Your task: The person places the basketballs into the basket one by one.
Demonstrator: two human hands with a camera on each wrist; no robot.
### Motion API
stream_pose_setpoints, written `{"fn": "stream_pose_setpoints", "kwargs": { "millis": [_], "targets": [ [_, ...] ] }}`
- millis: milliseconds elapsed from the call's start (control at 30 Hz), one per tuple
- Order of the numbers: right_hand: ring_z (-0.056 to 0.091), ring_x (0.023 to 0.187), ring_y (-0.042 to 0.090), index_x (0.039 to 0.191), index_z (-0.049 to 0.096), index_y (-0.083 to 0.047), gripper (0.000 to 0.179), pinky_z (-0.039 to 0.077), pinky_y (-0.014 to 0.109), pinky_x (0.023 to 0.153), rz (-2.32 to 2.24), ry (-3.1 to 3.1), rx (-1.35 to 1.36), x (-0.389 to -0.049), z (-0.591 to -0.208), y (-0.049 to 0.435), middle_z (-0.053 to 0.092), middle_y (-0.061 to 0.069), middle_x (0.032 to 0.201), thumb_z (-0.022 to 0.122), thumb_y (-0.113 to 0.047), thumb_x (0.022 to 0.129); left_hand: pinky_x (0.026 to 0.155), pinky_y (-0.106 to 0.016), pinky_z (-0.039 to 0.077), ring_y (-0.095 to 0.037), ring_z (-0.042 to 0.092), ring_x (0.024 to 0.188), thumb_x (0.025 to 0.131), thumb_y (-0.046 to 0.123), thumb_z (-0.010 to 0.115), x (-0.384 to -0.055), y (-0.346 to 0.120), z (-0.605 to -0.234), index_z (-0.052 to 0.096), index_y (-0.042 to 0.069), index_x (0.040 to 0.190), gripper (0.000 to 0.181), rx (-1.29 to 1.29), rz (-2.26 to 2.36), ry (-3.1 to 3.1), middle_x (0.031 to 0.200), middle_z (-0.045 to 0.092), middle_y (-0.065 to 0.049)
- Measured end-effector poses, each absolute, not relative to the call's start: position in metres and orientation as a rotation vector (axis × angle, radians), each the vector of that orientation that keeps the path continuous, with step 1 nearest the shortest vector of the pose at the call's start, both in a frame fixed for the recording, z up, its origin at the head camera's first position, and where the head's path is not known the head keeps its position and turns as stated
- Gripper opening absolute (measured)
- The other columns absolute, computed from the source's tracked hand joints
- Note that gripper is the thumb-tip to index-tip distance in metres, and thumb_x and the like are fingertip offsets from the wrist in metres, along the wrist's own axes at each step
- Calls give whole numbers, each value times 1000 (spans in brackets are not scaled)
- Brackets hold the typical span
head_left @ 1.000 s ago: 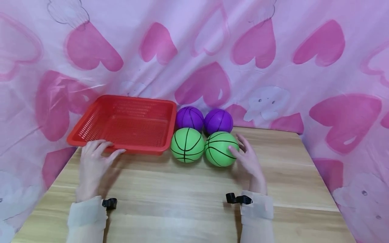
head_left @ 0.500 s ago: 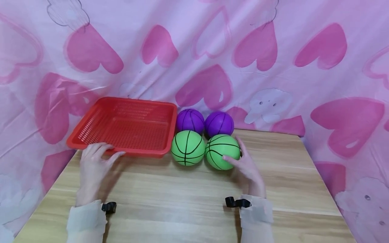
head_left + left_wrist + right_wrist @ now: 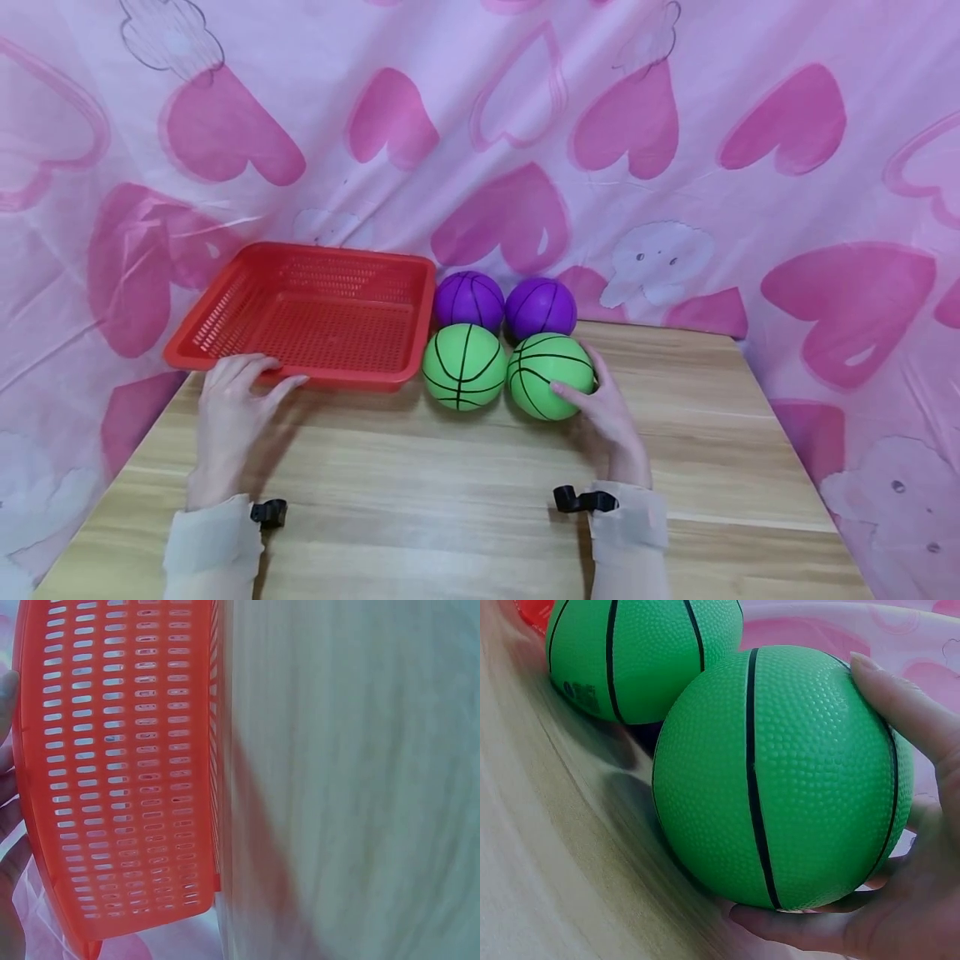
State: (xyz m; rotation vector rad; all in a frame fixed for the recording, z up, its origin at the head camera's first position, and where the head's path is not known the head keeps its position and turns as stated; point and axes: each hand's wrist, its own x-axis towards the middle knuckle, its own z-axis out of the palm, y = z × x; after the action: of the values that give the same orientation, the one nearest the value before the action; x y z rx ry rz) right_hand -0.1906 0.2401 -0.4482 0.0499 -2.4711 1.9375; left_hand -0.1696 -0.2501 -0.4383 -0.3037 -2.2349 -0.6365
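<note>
My left hand (image 3: pixel 231 421) grips the near rim of a red plastic basket (image 3: pixel 360 375) with slotted walls; in the left wrist view, its fingers meet the rim at the frame's edge. To the basket's right, my right hand (image 3: pixel 615 417) holds a small green basketball (image 3: pixel 546 367), thumb on the near side and fingers round the right side and back. The right wrist view shows that ball (image 3: pixel 780 780) with the fingers curved under and behind it. A second green basketball (image 3: pixel 463 379) sits between it and the basket.
Two purple basketballs, one on the left (image 3: pixel 469 298) and one on the right (image 3: pixel 542 305), stand behind the green pair. A pink heart-patterned cloth (image 3: pixel 480 100) hangs behind the wooden table (image 3: pixel 420 500). The basket's left end overhangs the table's left edge.
My right thumb has slid inward and lower across the green basketball, tightening round it. The left hand keeps its grip on the basket. The head view has tilted up slightly.
</note>
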Motion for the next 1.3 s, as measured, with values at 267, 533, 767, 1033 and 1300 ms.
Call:
{"fn": "stream_pose_setpoints", "kwargs": {
  "millis": [267, 533, 767, 1033, 1300],
  "targets": [
    [45, 107, 32, 135, 25, -35, 80, 46, 41, 75, 2012, -2432, 40, -188, -444, 244, 36, 13, 129, 73, -24, 72, 81, -39, 34, -28, 50, 89, 59, 28, 80, -169, -249, -436, 65, 1, 89, 43, -283, -620, -2271, 88, 62, -13],
    [48, 102, 28, 135, 26, -34, 80, 48, 42, 64, 1972, -2442, 11, -188, -440, 247, 40, 11, 126, 73, -25, 72, 81, -38, 34, -27, 50, 89, 60, 28, 80, -170, -249, -435, 65, 2, 89, 41, -274, -627, -2272, 87, 62, -12],
    [46, 104, 33, 136, 25, -33, 78, 48, 41, 69, 2035, -2387, 27, -180, -431, 251, 37, 12, 128, 71, -19, 74, 81, -39, 34, -28, 50, 89, 61, 30, 80, -169, -250, -435, 65, 2, 90, 43, -278, -612, -2297, 88, 62, -12],
    [43, 110, 32, 137, 23, -33, 80, 43, 42, 81, 2031, -2322, 86, -168, -411, 253, 33, 12, 132, 70, -13, 75, 80, -40, 36, -29, 52, 85, 58, 28, 80, -170, -250, -439, 65, 1, 87, 42, -302, -601, -2233, 85, 63, -13],
    [39, 114, 30, 135, 28, -29, 80, 41, 42, 84, 2123, -2147, 124, -159, -388, 243, 31, 11, 132, 69, 0, 73, 80, -40, 37, -30, 53, 85, 59, 27, 80, -171, -250, -439, 66, 0, 87, 42, -301, -606, -2196, 86, 63, -14]
  ]
}}
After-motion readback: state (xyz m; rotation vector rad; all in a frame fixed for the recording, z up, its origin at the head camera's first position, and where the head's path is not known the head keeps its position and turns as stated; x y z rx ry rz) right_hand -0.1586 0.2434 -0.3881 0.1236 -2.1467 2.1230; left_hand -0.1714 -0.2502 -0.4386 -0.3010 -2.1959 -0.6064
